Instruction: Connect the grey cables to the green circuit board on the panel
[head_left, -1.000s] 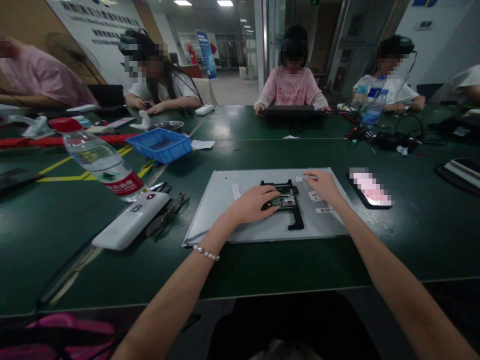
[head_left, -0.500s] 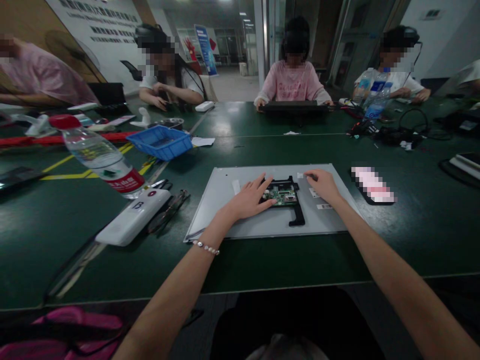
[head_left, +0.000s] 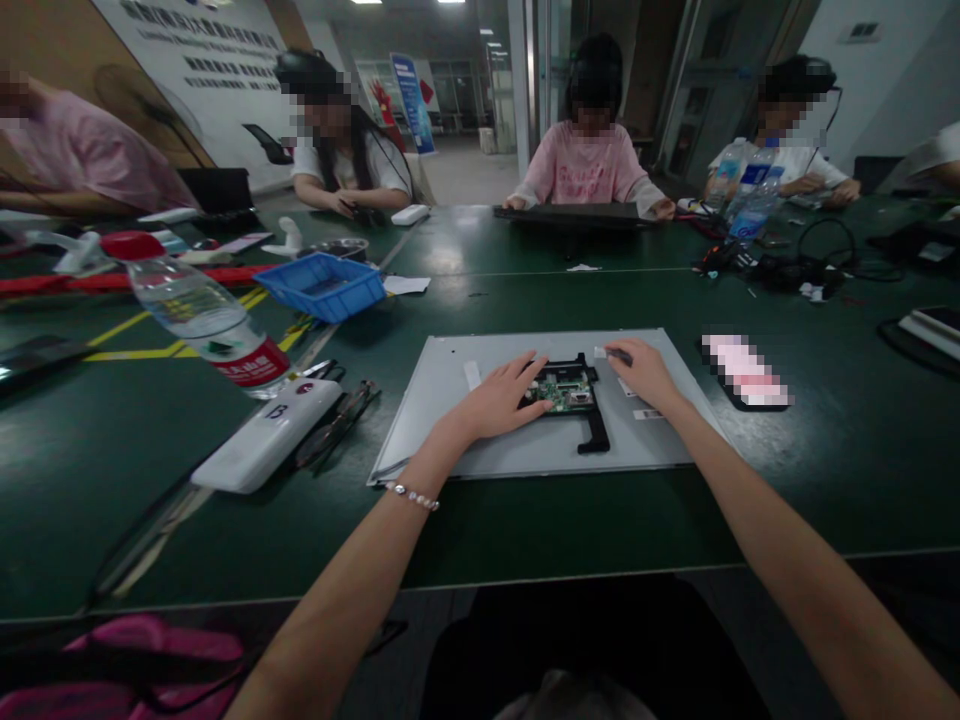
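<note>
A flat grey-white panel lies on the table in front of me. On it sits a green circuit board in a black bracket, which has an arm reaching toward me. My left hand rests with fingers spread over the left side of the board and bracket. To the right of the bracket, my right hand is closed, its fingertips low at the panel beside a small white label. Whatever is between those fingertips, if anything, is too small to make out. Another label shows below that hand.
Left of the panel are a white power bank, eyeglasses, a tilted water bottle and a blue bin. A phone lies to the right. Across the table, a person holds a dark flat panel.
My right hand has shifted slightly, its fingertips now lower and more curled. My left hand stays in place. Across the table, the person's dark panel has moved left and tilted.
</note>
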